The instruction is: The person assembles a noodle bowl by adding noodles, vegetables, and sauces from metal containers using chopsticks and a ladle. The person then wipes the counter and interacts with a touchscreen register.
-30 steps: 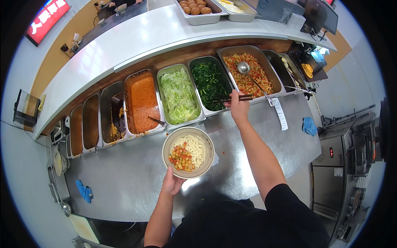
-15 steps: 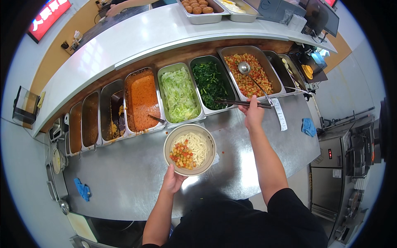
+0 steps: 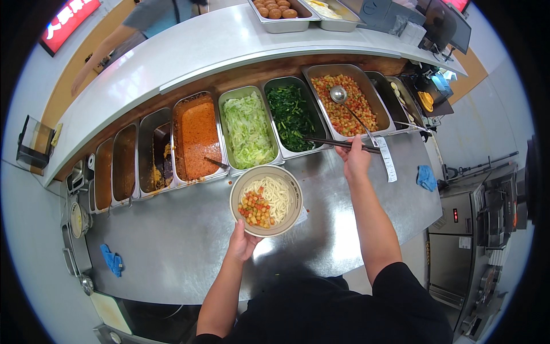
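My left hand [image 3: 243, 242] is closed on the near side of a beige bowl [image 3: 297, 202], which it holds over the steel counter. Inside the bowl are white noodles [image 3: 278, 198] and a heap of diced red and yellow vegetables [image 3: 256, 210]. Dark chopsticks [image 3: 327, 141] are gripped in my right hand [image 3: 354, 158]. They point left, and their tips are at the near right part of the pan of dark cooked greens [image 3: 289, 112]. Shredded pale green lettuce [image 3: 246, 129] fills the pan to its left. On the right, a ladle [image 3: 339, 94] rests in the diced vegetables [image 3: 362, 109].
Left of the lettuce are a pan of orange sauce [image 3: 196, 135] and several darker pans. Blue cloths [image 3: 426, 178] lie on the counter at both ends. A paper slip [image 3: 385, 160] hangs near my right hand. Beyond the raised white ledge [image 3: 200, 43], another person leans in.
The bowl and my left hand have shifted slightly right and away from me. My right hand and the chopsticks have moved a little to the right. Across the ledge, the other person has come further into view.
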Demonstrator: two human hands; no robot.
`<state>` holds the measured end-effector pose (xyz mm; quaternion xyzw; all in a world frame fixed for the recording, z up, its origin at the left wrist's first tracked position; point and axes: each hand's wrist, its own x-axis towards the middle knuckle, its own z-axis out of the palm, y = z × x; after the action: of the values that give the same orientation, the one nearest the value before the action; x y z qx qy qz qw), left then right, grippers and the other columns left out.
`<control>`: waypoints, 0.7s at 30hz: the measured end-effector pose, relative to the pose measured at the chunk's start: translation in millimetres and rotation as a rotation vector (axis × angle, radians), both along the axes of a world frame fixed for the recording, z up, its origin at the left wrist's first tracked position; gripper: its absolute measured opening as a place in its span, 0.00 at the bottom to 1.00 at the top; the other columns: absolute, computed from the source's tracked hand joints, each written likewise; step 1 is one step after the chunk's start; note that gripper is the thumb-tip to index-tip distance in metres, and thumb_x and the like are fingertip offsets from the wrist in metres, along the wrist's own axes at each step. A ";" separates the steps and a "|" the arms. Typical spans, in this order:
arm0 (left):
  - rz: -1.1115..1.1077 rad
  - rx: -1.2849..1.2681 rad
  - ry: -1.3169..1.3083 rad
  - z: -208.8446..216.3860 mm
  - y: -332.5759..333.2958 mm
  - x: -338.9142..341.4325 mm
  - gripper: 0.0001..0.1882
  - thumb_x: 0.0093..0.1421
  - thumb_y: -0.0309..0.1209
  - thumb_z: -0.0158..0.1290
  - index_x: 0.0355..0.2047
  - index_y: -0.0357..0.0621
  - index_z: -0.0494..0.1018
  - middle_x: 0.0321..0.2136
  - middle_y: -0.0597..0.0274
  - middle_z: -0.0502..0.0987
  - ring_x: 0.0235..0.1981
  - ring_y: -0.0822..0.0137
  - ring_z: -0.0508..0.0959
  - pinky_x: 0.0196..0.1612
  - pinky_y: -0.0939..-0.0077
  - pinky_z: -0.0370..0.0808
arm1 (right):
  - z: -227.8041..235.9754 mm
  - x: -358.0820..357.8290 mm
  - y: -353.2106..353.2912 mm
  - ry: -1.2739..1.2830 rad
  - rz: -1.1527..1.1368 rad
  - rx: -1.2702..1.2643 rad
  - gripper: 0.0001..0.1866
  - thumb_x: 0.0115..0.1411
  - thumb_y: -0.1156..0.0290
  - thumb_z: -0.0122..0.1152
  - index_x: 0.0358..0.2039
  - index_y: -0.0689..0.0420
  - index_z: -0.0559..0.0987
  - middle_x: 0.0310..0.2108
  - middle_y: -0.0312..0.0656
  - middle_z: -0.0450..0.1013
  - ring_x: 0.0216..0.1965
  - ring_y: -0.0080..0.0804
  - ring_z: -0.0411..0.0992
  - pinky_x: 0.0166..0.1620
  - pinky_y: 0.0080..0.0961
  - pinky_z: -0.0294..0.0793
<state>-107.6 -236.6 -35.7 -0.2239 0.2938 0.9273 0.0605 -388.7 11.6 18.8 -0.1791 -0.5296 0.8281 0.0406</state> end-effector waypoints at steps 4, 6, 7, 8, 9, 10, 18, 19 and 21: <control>-0.012 -0.027 -0.015 4.1 0.1 -0.7 0.34 0.65 0.54 0.37 0.63 0.46 0.50 0.60 0.54 0.61 0.58 0.55 0.66 0.58 0.57 0.67 | -9.3 1.0 0.2 -0.049 -0.022 -0.045 0.18 0.66 0.59 0.45 0.31 0.63 0.69 0.25 0.45 0.70 0.24 0.34 0.74 0.27 0.26 0.81; -0.017 -0.039 -0.008 5.1 -0.2 -0.9 0.35 0.64 0.55 0.37 0.63 0.44 0.50 0.60 0.53 0.60 0.59 0.55 0.65 0.59 0.57 0.66 | -11.5 1.2 -0.1 -0.060 -0.042 -0.061 0.18 0.67 0.59 0.45 0.31 0.64 0.69 0.25 0.45 0.71 0.24 0.34 0.74 0.27 0.26 0.81; -0.018 -0.039 0.002 5.7 -0.3 -1.4 0.35 0.64 0.55 0.37 0.63 0.44 0.50 0.60 0.53 0.60 0.59 0.55 0.65 0.59 0.57 0.66 | -12.1 1.3 0.3 -0.065 -0.053 -0.068 0.18 0.67 0.59 0.45 0.31 0.64 0.69 0.25 0.46 0.71 0.24 0.34 0.74 0.27 0.26 0.81; -0.020 -0.040 0.011 6.3 -0.3 -1.9 0.35 0.64 0.55 0.37 0.63 0.44 0.50 0.60 0.53 0.60 0.59 0.55 0.65 0.59 0.57 0.66 | -12.5 1.4 1.2 -0.068 -0.056 -0.073 0.18 0.67 0.59 0.45 0.31 0.64 0.69 0.25 0.46 0.71 0.24 0.34 0.74 0.27 0.27 0.81; -0.022 -0.042 0.009 6.6 -0.2 -1.9 0.35 0.64 0.55 0.37 0.63 0.44 0.50 0.60 0.53 0.60 0.59 0.55 0.65 0.59 0.57 0.66 | -11.0 2.1 1.9 -0.072 -0.060 -0.078 0.18 0.66 0.59 0.45 0.31 0.64 0.69 0.25 0.46 0.71 0.24 0.34 0.75 0.28 0.27 0.81; -0.024 -0.044 0.007 7.0 -0.2 -1.9 0.35 0.64 0.55 0.37 0.63 0.44 0.50 0.60 0.53 0.60 0.59 0.55 0.65 0.59 0.57 0.66 | -9.4 2.6 2.8 -0.075 -0.063 -0.083 0.18 0.66 0.59 0.45 0.31 0.64 0.69 0.25 0.46 0.71 0.24 0.34 0.75 0.28 0.27 0.81; -0.026 -0.029 0.009 3.9 -1.0 -0.8 0.33 0.66 0.53 0.37 0.63 0.45 0.50 0.59 0.53 0.62 0.57 0.57 0.68 0.57 0.58 0.69 | 25.9 35.3 8.1 -0.105 0.078 -0.188 0.19 0.66 0.57 0.47 0.31 0.62 0.70 0.26 0.45 0.73 0.24 0.33 0.75 0.30 0.26 0.81; -0.030 -0.043 0.007 5.6 -0.5 -1.0 0.33 0.66 0.53 0.35 0.63 0.44 0.50 0.59 0.53 0.62 0.57 0.56 0.67 0.58 0.58 0.67 | 24.7 43.9 8.0 -0.110 0.124 -0.195 0.18 0.66 0.57 0.47 0.31 0.61 0.70 0.26 0.44 0.73 0.24 0.33 0.75 0.30 0.26 0.81; -0.031 -0.054 0.005 5.5 -0.7 0.1 0.34 0.66 0.54 0.34 0.63 0.44 0.50 0.60 0.53 0.61 0.58 0.56 0.66 0.59 0.58 0.66 | 20.9 65.8 -4.9 -0.097 0.245 -0.103 0.17 0.67 0.59 0.46 0.32 0.62 0.71 0.27 0.44 0.73 0.25 0.31 0.75 0.29 0.26 0.80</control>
<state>-107.6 -237.3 -30.2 -0.2187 0.3223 0.9185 0.0683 -322.9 6.6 39.7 -0.1546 -0.5057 0.8434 -0.0957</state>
